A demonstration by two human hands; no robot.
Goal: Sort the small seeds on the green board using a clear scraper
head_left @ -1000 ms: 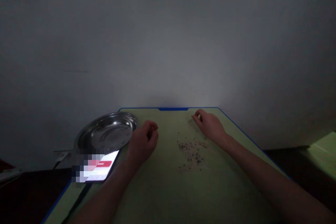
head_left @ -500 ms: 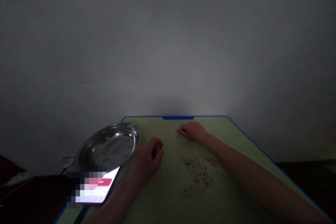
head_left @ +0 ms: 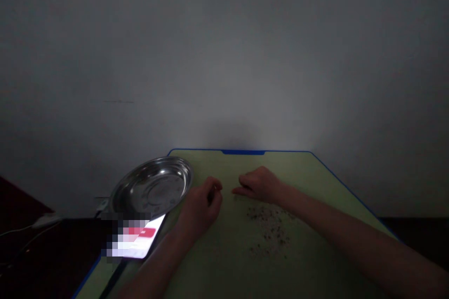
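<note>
My left hand [head_left: 203, 203] is held just right of a shiny metal basin [head_left: 150, 189], its fingers curled in toward the thumb. Whatever lies in those fingers, if anything, is too small and dark to make out. Opposite it, my right hand [head_left: 257, 184] is low over the green tabletop [head_left: 224, 261], one finger stretched toward the left and apart from the others. Nothing shows in its grip. Just nearer to me than that hand, a loose spread of pale grains mixed with dark bean-like bits [head_left: 271, 231] lies on the table. The right forearm covers its far right edge.
A lit phone [head_left: 143, 238], partly blurred out, lies at the table's left beneath the basin's near rim. Blue edging [head_left: 243, 152] runs around the table, which stands close to a grey wall [head_left: 224, 56]. White cables [head_left: 42, 224] are at far left.
My right hand has come slightly nearer to me, and one finger now points out to the left. The left hand stays curled in about the same place. The view has shifted a little.
</note>
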